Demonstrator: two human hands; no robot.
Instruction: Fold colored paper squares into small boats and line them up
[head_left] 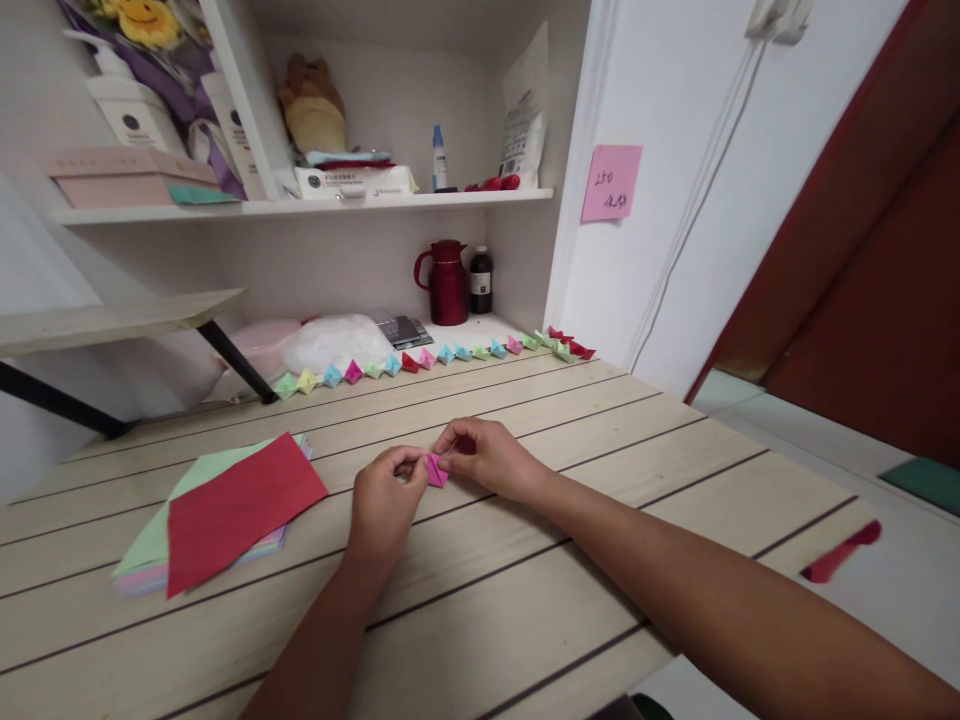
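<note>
Two bare arms come in from the near edge, the left arm (315,630) leaning a little to the right and the right arm (675,555) slanting far and to the left. They meet over the middle of the striped wooden table (487,620). Left hand (386,500) and right hand (487,455) both pinch one small pink folded paper (437,472), with thumb and fingers close together. It sits between the fingertips, low over the wood. Its near part hangs down toward the near side, and a crease shows on it. What shows looks a bit longer from far to near than from left to right, but fingers hide its far edges, so I cannot tell where its tip points.

On the left of the table is a pile of colored paper (142,562). One red sheet (244,515) lies on top, its long side slanting from near left to far right.

Along the far edge runs a row of little paper boats (445,354), going from left to right with their peaks up. Some red and green ones bunch up at the right end. Behind the row, a shiny red jug (448,285) stands upright just beside a dark bottle (481,282).
</note>
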